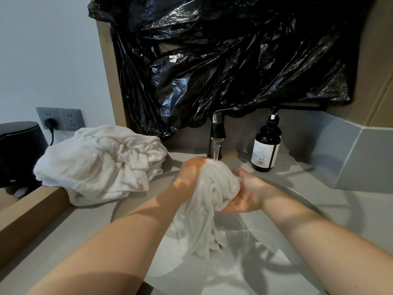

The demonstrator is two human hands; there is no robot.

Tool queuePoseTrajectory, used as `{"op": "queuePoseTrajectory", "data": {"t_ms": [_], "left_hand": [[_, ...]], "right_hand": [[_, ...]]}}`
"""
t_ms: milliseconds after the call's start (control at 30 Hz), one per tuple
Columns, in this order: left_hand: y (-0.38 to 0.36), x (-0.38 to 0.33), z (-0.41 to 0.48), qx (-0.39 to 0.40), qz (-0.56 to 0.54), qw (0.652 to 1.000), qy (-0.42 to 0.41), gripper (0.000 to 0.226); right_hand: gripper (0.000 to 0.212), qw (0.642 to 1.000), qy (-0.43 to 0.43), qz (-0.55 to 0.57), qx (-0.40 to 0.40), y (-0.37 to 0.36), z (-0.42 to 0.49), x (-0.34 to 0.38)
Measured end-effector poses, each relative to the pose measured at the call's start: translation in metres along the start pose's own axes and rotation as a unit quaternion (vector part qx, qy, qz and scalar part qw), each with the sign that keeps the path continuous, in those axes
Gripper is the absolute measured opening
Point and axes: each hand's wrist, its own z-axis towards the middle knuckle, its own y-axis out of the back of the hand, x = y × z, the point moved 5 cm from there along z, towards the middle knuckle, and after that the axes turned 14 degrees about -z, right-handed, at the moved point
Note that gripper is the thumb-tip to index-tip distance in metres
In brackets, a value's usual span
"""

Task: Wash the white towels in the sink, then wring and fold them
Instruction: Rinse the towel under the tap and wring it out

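A wet white towel (pixel 214 188) is bunched between both hands above the sink (pixel 319 211), right under the faucet (pixel 217 133), from which water runs onto it. My left hand (pixel 191 173) grips the bunch from the left side. My right hand (pixel 248 192) holds it from the right and underneath, fingers curled round the cloth. The towel's loose end hangs down into the basin, close to the drain. A crumpled pile of white towels (pixel 100 165) lies on the counter to the left of the sink.
A dark pump bottle (pixel 265 147) stands right of the faucet. Black plastic sheeting (pixel 223 60) covers the wall behind. At the far left sit a black appliance (pixel 19 150) and a wall socket (pixel 59 118) with a plug. A wooden ledge (pixel 32 209) borders the counter's left side.
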Motion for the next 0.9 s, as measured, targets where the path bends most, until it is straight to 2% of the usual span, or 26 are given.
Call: {"op": "queuePoseTrajectory", "data": {"t_ms": [100, 167, 267, 367, 500, 633, 833, 900], "left_hand": [[-0.001, -0.005, -0.004, -0.024, 0.031, 0.998, -0.043, 0.018], [-0.001, -0.008, -0.004, -0.032, 0.067, 0.995, -0.068, 0.017], [0.001, -0.012, -0.001, -0.048, 0.120, 0.987, -0.094, 0.030], [0.005, -0.009, 0.004, -0.083, 0.127, 0.985, -0.087, 0.037], [0.005, -0.001, 0.007, -0.116, 0.143, 0.982, -0.042, 0.050], [0.005, 0.002, 0.010, -0.109, 0.123, 0.986, -0.018, 0.048], [0.002, 0.005, 0.013, -0.052, 0.089, 0.994, 0.039, 0.035], [0.002, 0.007, 0.012, -0.035, 0.084, 0.994, 0.056, 0.035]], "right_hand": [[0.058, 0.999, -0.005, -0.026, 0.018, -0.004, -0.006, -0.006], [0.051, 0.999, 0.014, -0.045, -0.001, -0.002, -0.007, -0.003], [0.035, 0.996, 0.069, -0.020, -0.051, 0.000, -0.005, 0.011], [0.019, 0.987, 0.117, 0.054, -0.097, 0.003, -0.003, 0.026], [0.006, 0.976, 0.142, 0.048, -0.156, 0.001, -0.006, 0.034], [0.018, 0.952, 0.194, 0.019, -0.237, -0.007, 0.002, 0.045], [0.014, 0.908, 0.237, -0.004, -0.345, -0.003, 0.003, 0.055], [0.020, 0.887, 0.271, -0.041, -0.372, -0.002, 0.001, 0.058]]}}
